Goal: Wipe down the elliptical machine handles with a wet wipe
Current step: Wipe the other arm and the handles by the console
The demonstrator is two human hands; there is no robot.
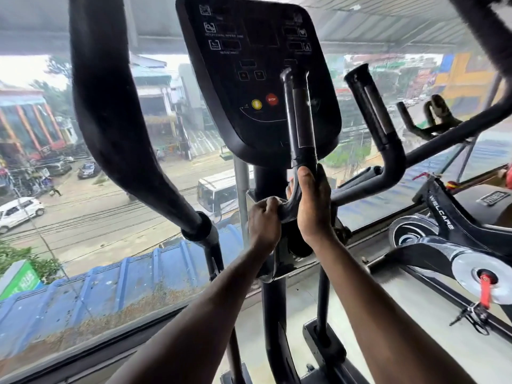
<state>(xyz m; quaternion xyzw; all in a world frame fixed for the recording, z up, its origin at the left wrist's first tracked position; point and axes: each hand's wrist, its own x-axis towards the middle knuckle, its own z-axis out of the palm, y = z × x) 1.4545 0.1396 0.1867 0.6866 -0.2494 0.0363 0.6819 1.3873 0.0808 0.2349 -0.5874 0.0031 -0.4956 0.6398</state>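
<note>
Our left hand and right hand both grip the curved black metal inner handle; we see no wet wipe, so bare-skin rubbing may clean nothing.

Soft overcast daylight comes through the window, backlighting the black console and handles so they read nearly as silhouettes. The street outside looks hazy and washed out. Wide-angle distortion bends lines at the edges; shadows are faint.

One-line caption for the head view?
Both hands, left and right, grip the inner handle below the console; any wipe is hidden.
</note>
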